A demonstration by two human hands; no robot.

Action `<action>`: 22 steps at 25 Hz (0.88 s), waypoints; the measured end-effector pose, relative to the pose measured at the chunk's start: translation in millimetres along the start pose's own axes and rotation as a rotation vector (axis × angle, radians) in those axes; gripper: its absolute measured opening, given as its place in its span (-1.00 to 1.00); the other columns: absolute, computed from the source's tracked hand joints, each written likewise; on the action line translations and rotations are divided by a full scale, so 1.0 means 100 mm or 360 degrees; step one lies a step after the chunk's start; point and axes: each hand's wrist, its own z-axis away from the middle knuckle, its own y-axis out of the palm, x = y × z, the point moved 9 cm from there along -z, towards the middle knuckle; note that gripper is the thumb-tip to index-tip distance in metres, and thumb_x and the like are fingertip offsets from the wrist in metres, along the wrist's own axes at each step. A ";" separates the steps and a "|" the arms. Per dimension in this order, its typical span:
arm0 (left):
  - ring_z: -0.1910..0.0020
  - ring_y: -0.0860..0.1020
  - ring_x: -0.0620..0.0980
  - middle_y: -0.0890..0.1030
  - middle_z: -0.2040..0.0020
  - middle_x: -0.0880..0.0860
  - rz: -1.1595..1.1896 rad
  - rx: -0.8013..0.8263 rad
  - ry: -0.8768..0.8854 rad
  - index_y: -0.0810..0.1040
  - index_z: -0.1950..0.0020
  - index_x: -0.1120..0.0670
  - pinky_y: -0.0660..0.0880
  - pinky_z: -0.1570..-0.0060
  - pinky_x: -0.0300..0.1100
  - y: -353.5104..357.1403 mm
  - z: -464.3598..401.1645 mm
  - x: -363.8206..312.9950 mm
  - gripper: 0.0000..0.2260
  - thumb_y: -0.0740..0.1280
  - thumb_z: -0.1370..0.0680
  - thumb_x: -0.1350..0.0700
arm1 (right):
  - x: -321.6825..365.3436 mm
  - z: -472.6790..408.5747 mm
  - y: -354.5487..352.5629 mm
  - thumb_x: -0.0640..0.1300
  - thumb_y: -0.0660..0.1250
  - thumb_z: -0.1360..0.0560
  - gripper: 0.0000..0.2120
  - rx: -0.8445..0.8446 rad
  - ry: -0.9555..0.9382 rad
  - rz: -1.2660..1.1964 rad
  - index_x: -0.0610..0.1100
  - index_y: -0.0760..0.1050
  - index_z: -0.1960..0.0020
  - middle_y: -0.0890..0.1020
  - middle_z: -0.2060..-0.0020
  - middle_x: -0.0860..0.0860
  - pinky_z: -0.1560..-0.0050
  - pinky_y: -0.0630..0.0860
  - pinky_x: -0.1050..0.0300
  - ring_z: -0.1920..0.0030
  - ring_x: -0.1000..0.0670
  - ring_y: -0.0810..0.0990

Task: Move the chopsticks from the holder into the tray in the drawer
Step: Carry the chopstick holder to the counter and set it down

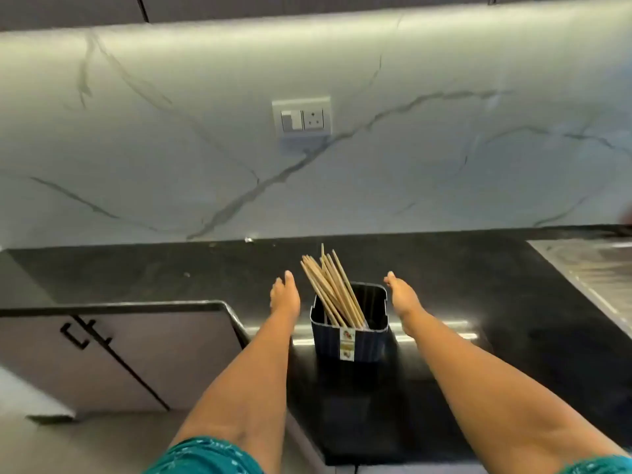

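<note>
Head view: one dark, ribbed holder is seen standing upright on the black countertop, near its front edge, with a small sticker on the face turned toward the person. A bundle of pale wooden chopsticks is kept inside it; they are leaned together toward the left and rear, their tips fanned out above the rim, probably because the box is wider than the bundle and nothing props them straight. An exact count cannot be made, since the sticks overlap; roughly a dozen is judged. The right half of the holder is seen to be bare of sticks.

Two bare arms are stretched forward, one on each side of the holder. The left hand is held just beside the leaning sticks and the right hand just beside the holder's far right corner; both are seen with fingers extended and relaxed, nothing being gripped and no contact with holder or sticks being evident. The placement is judged as a framing of the holder before a grasp is made.

Neither a tray nor an open drawer is shown, so the goal is not yet in view. One wall socket plate is set in the marble backsplash, and two black handles are fixed to the lower cabinet doors at the left
</note>
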 end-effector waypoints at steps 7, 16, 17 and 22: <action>-0.08 0.60 0.07 0.65 -0.09 0.12 0.0867 0.0381 -0.0332 0.57 -0.19 0.11 0.49 -0.14 0.02 0.52 -0.06 0.52 -0.59 0.08 -0.63 -0.12 | -0.62 -0.01 0.24 0.24 0.15 -0.56 -0.48 0.0125 0.0305 -0.0564 -0.16 0.64 -0.13 0.69 -0.08 -0.16 -0.23 0.53 -0.15 -0.11 -0.18 0.66; -0.05 0.64 0.07 0.70 -0.04 0.09 0.0996 0.0258 -0.0269 0.66 -0.11 0.06 0.53 0.03 -0.05 0.30 0.34 0.68 -0.58 0.10 -0.61 -0.14 | -0.63 0.13 0.55 0.25 0.19 -0.52 -0.48 0.0401 0.0299 -0.0530 -0.13 0.63 -0.18 0.70 -0.10 -0.12 -0.27 0.50 -0.17 -0.15 -0.16 0.65; -0.04 0.64 0.07 0.70 -0.02 0.08 0.1043 0.0213 -0.0269 0.66 -0.09 0.05 0.53 0.03 -0.05 0.21 0.42 0.75 -0.59 0.09 -0.61 -0.14 | -0.62 0.20 0.61 0.22 0.20 -0.53 -0.52 0.0433 0.0279 -0.0476 -0.12 0.64 -0.16 0.70 -0.08 -0.11 -0.25 0.52 -0.14 -0.13 -0.15 0.66; -0.03 0.66 0.05 0.70 -0.04 0.09 0.1255 -0.0068 -0.0144 0.61 -0.19 0.10 0.59 0.06 -0.07 -0.48 0.95 1.17 -0.58 0.06 -0.64 -0.09 | -0.70 0.78 1.20 0.15 0.25 -0.52 -0.59 0.0747 0.0246 -0.0240 -0.12 0.65 -0.13 0.71 -0.06 -0.10 -0.26 0.52 -0.15 -0.13 -0.13 0.66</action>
